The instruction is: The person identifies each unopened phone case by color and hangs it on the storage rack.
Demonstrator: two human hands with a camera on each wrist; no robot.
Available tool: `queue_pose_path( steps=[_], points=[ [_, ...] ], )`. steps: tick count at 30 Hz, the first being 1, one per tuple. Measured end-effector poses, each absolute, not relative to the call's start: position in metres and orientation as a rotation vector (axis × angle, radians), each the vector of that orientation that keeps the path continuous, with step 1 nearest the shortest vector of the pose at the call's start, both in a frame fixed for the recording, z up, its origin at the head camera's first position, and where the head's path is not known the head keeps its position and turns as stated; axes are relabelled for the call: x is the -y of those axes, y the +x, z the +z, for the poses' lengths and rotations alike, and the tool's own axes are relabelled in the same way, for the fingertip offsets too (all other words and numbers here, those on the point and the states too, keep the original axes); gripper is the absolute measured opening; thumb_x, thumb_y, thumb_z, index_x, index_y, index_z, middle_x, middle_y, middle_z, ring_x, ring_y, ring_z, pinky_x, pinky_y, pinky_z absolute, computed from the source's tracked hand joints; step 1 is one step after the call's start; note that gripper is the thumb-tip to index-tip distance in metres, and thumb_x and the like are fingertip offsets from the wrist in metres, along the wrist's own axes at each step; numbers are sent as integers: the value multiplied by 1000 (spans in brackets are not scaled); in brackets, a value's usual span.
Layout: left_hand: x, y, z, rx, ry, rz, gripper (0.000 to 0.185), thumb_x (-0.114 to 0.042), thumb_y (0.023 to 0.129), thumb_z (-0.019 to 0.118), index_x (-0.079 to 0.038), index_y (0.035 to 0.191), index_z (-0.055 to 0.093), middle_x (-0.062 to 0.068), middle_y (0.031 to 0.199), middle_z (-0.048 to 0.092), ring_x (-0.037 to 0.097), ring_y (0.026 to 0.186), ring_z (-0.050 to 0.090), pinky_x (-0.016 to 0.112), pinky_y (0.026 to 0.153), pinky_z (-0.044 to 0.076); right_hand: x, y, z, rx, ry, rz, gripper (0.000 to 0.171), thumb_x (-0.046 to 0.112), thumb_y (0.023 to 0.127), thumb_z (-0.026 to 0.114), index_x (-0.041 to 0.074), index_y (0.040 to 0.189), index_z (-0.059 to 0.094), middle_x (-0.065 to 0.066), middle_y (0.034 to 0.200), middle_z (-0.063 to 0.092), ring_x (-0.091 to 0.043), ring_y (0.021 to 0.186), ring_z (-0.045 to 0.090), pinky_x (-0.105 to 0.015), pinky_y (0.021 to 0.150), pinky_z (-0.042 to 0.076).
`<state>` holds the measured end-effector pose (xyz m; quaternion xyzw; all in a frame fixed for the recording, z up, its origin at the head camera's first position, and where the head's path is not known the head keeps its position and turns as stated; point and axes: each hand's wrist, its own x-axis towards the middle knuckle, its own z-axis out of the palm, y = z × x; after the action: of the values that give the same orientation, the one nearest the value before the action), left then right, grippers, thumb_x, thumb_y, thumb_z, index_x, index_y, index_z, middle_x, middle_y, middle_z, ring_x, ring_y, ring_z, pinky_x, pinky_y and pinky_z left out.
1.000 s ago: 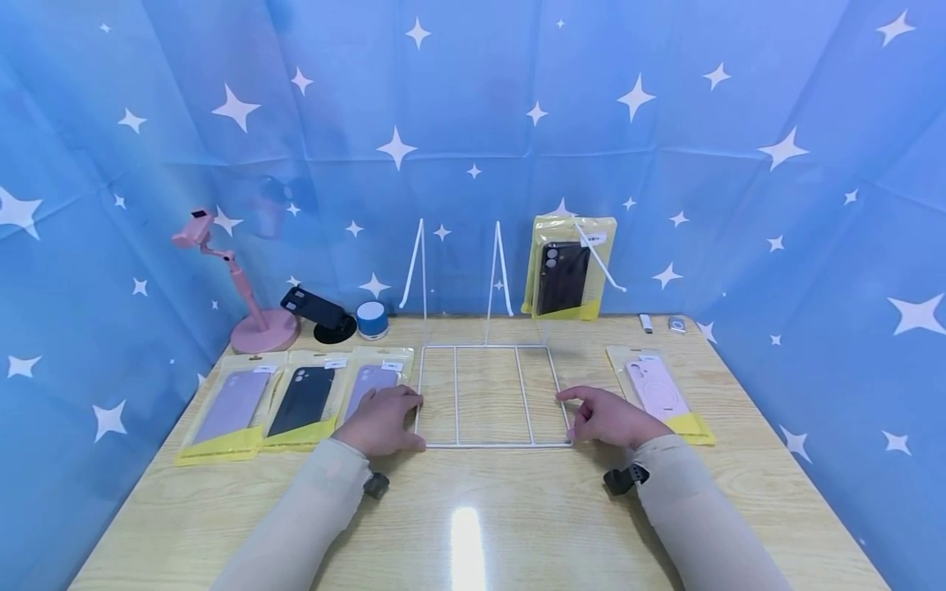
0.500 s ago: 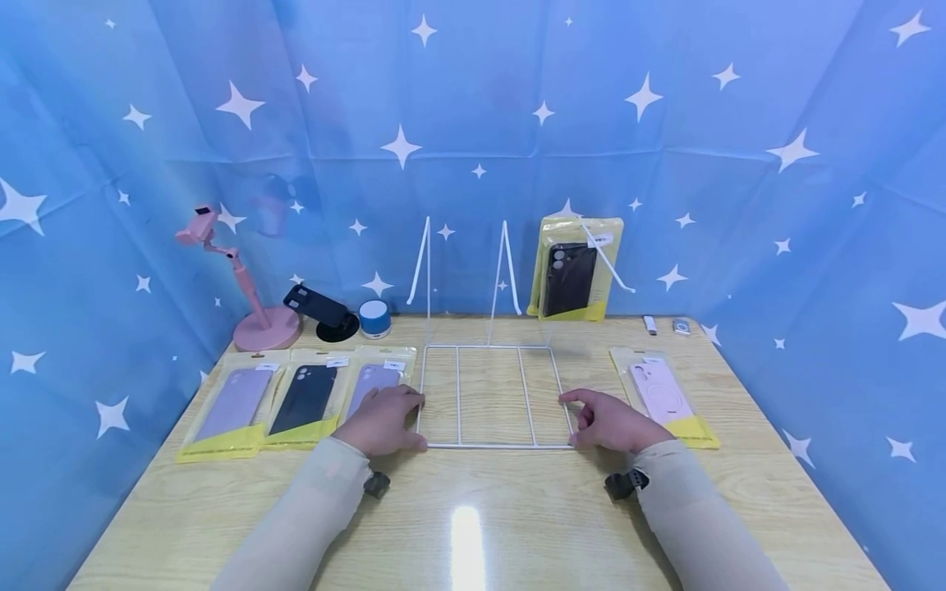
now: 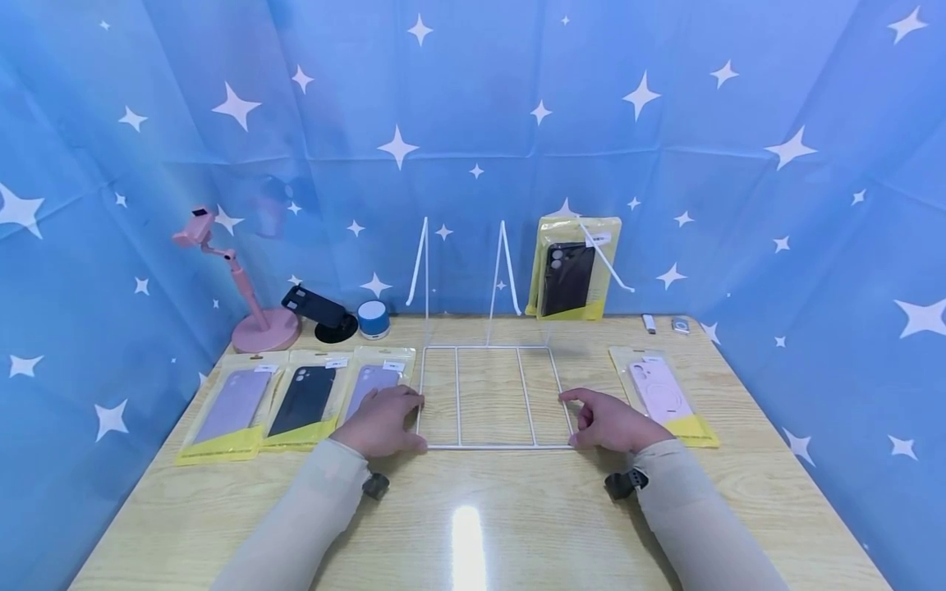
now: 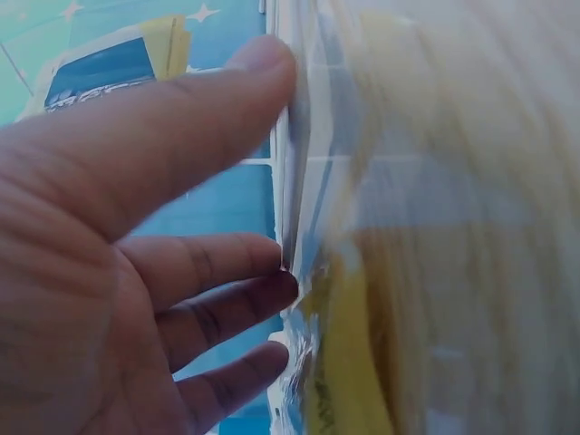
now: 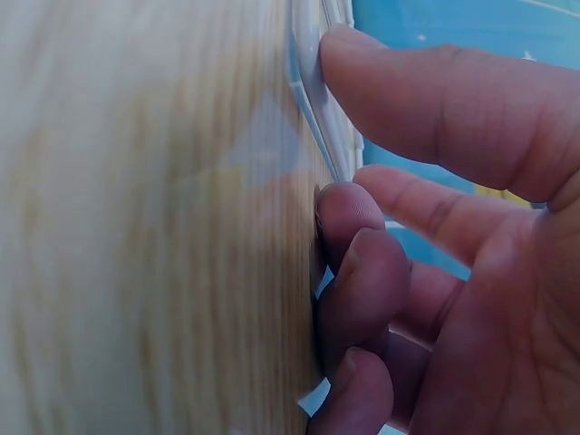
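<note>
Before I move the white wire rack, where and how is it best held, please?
Probably by the side rods of its flat base, from left and right: they are slim and straight, while a packaged case hangs on one hook.

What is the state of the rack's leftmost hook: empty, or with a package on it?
Empty: the leftmost hook of the white rack is bare against blue curtain; packaging hangs only on the rightmost hook.

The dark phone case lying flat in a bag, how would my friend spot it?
On the wooden table, find the white wire rack. Just left of it lie three bags in a row. The dark case is in the middle one, with purple cases on both sides.
</note>
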<state>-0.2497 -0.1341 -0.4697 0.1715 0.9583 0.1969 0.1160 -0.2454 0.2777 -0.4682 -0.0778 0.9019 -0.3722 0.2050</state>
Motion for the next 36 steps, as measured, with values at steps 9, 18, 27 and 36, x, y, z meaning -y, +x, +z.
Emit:
queue_pose_path(
  steps=[9, 18, 27, 36],
  points=[
    [202, -274, -465, -2866, 378, 948, 62, -32, 99, 74, -10, 154, 53, 17, 156, 51, 41, 140, 52, 62, 115, 44, -277, -245, -466, -2528, -260, -1005, 77, 8, 84, 87, 8, 152, 52, -6, 87, 57, -22, 72, 51, -32, 61, 43],
    [272, -279, -465, -2930, -13, 921, 63, -27, 104, 65, 4, 155, 45, 33, 157, 42, 54, 146, 39, 68, 117, 36, -278, -244, -468, -2522, -258, -996, 76, 6, 85, 86, 8, 153, 52, -6, 86, 56, -22, 72, 50, -32, 60, 42],
    [294, -278, -465, -2842, -228, 874, 77, -31, 99, 73, 9, 155, 39, 38, 150, 49, 54, 138, 48, 66, 112, 43, -280, -243, -469, -2524, -258, -995, 76, 7, 85, 86, 10, 153, 52, -6, 86, 55, -22, 72, 49, -33, 60, 41],
    [288, -276, -464, -2897, -238, 720, 82, -32, 94, 78, 14, 151, 42, 39, 146, 50, 55, 134, 49, 66, 110, 44, -277, -243, -466, -2532, -254, -986, 75, 7, 85, 86, 10, 152, 52, -6, 86, 55, -22, 72, 49, -33, 60, 41]
  ],
)
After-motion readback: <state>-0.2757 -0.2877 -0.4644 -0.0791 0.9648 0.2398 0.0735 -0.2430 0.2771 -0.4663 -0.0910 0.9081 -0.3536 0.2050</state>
